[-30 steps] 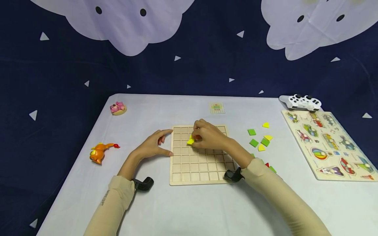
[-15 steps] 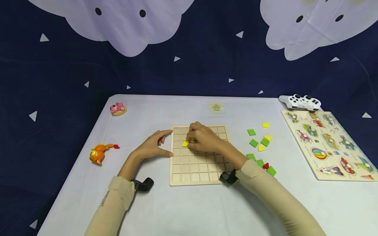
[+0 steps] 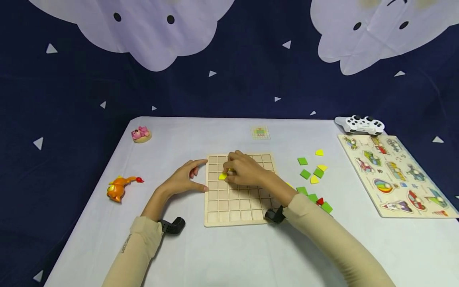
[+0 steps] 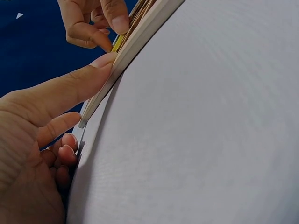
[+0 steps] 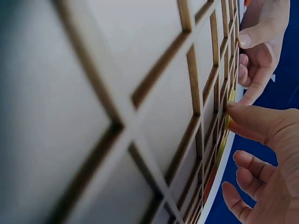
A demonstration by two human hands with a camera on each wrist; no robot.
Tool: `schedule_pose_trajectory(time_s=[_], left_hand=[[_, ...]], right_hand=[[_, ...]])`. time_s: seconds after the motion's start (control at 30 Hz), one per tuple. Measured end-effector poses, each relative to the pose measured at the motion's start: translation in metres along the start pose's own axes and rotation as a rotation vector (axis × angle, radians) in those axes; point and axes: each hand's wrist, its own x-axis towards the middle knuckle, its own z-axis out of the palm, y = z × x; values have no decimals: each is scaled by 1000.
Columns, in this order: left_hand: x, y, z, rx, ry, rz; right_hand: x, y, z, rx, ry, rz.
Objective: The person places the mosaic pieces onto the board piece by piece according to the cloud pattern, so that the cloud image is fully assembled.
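Observation:
A square wooden grid board (image 3: 229,205) lies flat on the white-covered table. On its left edge, the left hand (image 3: 182,178) rests with thumb and index finger spread apart, both tips touching the rim; the other fingers are loosely bent. The right hand (image 3: 245,169) reaches over the board's upper left part and pinches a yellow tile (image 3: 222,176) between thumb and index finger, low over a cell. More yellow (image 5: 220,151) and a bit of red-orange (image 5: 209,185) show along the grid in the right wrist view. The right hand hides part of the upper cells.
Right of the board lie several green tiles (image 3: 302,161), yellow pieces (image 3: 319,152) and a red piece (image 3: 320,201). A pattern card (image 3: 260,132) lies behind. Around them are a picture puzzle (image 3: 398,175), game controller (image 3: 360,125), orange toy (image 3: 120,188) and pink figurine (image 3: 141,134).
The right hand has moved a little left with the yellow tile, toward the board's left side, and lowered it. The left hand stays at the rim. The view has shifted slightly.

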Motion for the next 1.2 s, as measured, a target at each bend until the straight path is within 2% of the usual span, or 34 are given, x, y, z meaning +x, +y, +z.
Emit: schedule_pose_trajectory(time_s=[0.2,0.4,0.57,0.87,1.03,1.2], left_hand=[[-1,-3,1,-5,3,-2],[-2,-4,3,-4,-1,0],[-2,-2,2,7,12,-4],[0,-1,1,19,12,14],[0,1,0,26,8,15],[0,2,0,20,4,15]], right_hand=[[-3,-2,0,-95,9,-43],[-16,1,-14,-66,78,-45],[-41,14,-29,-23,125,-5],[-100,48,-38,-31,163,83],[-129,59,-39,-17,132,139],[-148,66,-36,-20,90,159]])
